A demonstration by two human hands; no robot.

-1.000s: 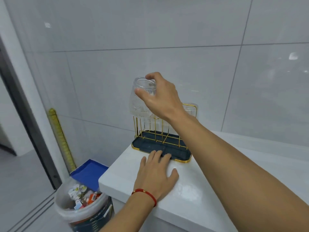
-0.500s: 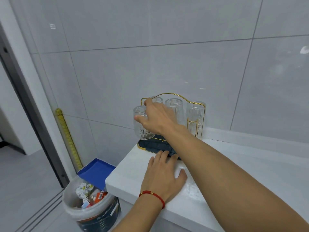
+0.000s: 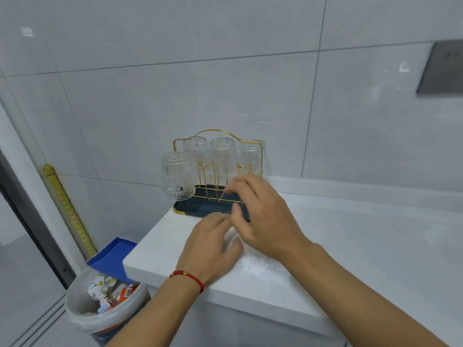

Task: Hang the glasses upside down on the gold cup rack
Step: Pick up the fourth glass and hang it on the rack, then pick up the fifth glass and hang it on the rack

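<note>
Four glasses point(image 3: 178, 175) hang upside down on the gold rack point(image 3: 217, 169) at the counter's point(image 3: 363, 246) back left corner. The right hand point(image 3: 260, 221) is empty, fingers loose. The left hand point(image 3: 213, 242) lies flat. Two front pegs look free, so maybe fetch another glass.

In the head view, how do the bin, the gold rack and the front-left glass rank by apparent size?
1. Gold rack and bin: look alike; the bin is cut off.
2. Front-left glass.
</note>
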